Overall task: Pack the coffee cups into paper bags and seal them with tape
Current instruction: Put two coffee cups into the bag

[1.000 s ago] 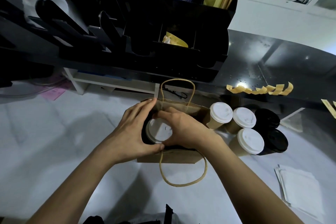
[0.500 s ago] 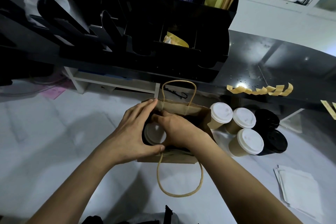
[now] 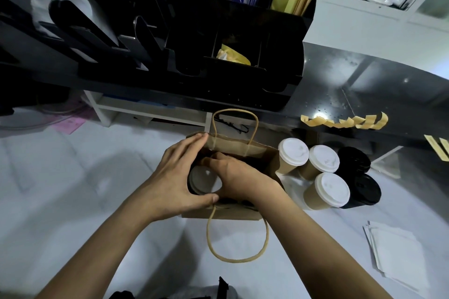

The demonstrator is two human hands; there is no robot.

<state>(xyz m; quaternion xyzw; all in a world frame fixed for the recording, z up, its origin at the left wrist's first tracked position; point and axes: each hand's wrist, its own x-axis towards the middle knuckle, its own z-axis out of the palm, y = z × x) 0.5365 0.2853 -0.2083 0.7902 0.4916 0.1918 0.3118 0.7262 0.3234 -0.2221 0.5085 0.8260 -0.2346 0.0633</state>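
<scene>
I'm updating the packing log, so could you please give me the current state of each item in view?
paper bag: open, upright, unsealed
cup in bag: lidded, partly inside
left hand: gripping the cup
right hand: on the cup
three white-lidded cups: lidded, upright, unpacked
two black cups: lidded, unpacked
tape strips: stuck along counter edge, unused

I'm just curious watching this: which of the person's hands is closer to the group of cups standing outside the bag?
The right. The right hand reaches into the paper bag on the side facing the cups; the left hand grips the bag's far side.
</scene>
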